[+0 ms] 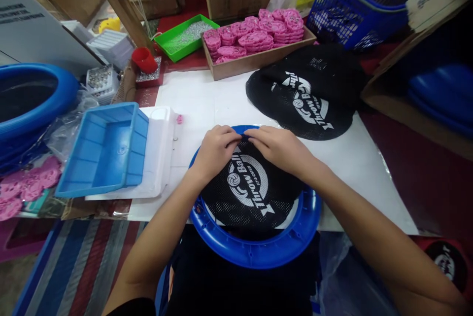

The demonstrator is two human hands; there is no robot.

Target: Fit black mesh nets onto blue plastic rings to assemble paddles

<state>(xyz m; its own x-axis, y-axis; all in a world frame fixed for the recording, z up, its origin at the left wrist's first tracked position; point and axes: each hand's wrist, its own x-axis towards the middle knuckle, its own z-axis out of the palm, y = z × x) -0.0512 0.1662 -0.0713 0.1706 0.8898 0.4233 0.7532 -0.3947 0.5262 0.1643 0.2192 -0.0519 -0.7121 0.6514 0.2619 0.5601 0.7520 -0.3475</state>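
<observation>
A blue plastic ring (254, 254) lies partly over the table's near edge, close to my body. Black mesh fabric (284, 185) with a white "Throw Ball" print is laid inside it and covers part of its rim. At the ring's far side, my left hand (219, 151) pinches the fabric's edge between thumb and fingers. Just to its right, my right hand (277, 148) has its bent fingers closed on the same edge against the rim. The fingertips of both hands nearly meet. What lies under them is hidden.
More printed black mesh pieces (306, 94) are piled at the back right. Behind stand a box of pink pieces (254, 40), a green tray (185, 37) of small metal parts and a blue basket (332, 5). A light blue bin (105, 148) sits left on a white lid (162, 153).
</observation>
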